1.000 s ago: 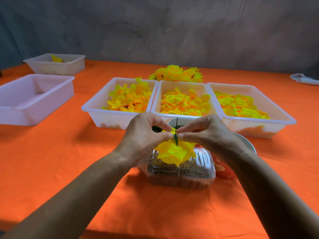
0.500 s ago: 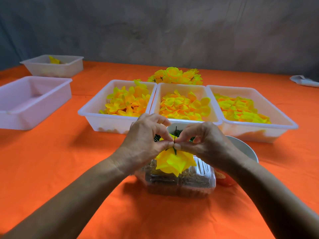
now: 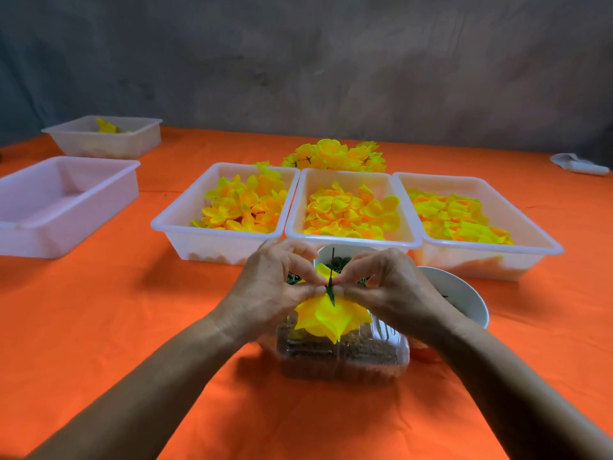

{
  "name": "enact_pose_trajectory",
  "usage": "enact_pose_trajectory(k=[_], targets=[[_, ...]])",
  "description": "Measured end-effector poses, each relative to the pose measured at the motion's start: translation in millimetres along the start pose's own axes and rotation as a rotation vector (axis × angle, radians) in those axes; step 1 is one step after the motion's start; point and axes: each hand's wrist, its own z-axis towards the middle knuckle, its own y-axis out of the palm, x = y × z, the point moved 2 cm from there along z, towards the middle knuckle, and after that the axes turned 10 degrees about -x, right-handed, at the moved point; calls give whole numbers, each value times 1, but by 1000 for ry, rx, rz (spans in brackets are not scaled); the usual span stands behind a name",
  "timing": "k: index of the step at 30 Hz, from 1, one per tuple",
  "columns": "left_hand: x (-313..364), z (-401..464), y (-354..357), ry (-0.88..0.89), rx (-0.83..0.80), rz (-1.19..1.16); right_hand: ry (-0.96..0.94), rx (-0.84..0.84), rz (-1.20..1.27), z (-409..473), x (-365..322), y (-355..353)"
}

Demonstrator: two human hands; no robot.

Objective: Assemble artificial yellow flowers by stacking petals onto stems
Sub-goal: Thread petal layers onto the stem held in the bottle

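Mostly orange tablecloth (image 3: 116, 327) w/ grey wall (image 3: 298, 61) behind
left hand (image 3: 268, 293) & right hand (image 3: 394, 290) both pinch green stem (image 3: 331, 287) above yellow flower (image 3: 331, 318); three petal trays (image 3: 351, 240) mid-table.

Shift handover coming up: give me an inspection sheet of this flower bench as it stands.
Surface: orange tablecloth.
Job's things: three petal trays side by side; yellow flower on green stem, stem pointing up; finished flowers piled behind.
Clutter: empty tray, far tray with one petal, clear box, two bowls.
Hands: left hand and right hand both pinch the stem.
Cables: nothing seen.
Surroundings: grey backdrop; white cloth far right.
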Motion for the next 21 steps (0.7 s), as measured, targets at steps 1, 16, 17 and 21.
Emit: enact_pose_trajectory(k=[1,16,17,21], targets=[[-2,-1,0,-12,3,-45,21,2,47,-1,1,-1],[-5,-8,5,116,87,-8,-147,153,36,-8,2,13],[-6,-7,7,123,93,-9,-161,168,32,-8,4,15],[-12,-8,12,163,111,-50,-205,212,72,-9,11,20]])
